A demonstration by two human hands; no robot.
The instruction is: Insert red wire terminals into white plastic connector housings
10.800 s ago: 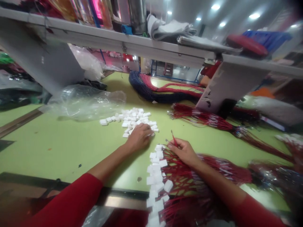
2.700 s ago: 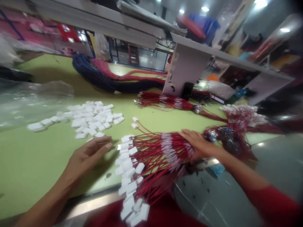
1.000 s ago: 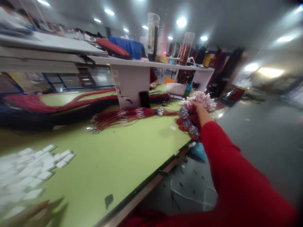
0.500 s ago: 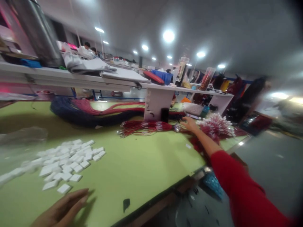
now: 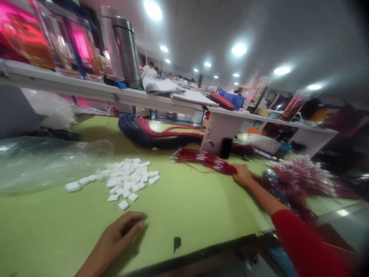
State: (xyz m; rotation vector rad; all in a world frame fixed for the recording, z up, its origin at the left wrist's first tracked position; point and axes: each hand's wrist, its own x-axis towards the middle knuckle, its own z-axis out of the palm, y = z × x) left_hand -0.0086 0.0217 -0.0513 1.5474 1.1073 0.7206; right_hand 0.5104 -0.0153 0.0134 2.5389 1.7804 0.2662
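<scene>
My right hand [image 5: 242, 174], at the end of a red sleeve, is closed around the right part of a bundle of dark red cords [image 5: 209, 161] with metal ends at its left. My left hand [image 5: 123, 229] rests low over the green table [image 5: 196, 207], fingers slightly curled and apart from the thumb, holding nothing. Just beyond it lies a pile of small white blocks [image 5: 129, 176]. Right of my right hand spreads a large bunch of red cords with white tips [image 5: 302, 175].
Clear plastic [image 5: 54, 161] covers the table's left side. Blue cords [image 5: 144, 136] and pinkish-red cords lie at the back, under a white shelf [image 5: 161, 100] carrying bottles and papers. A small black piece [image 5: 177, 243] lies near the front edge.
The view has swung left. My right hand, earlier near the cords' right end, now grips the bundle, which has shifted slightly. My left hand shows more fully, still empty.
</scene>
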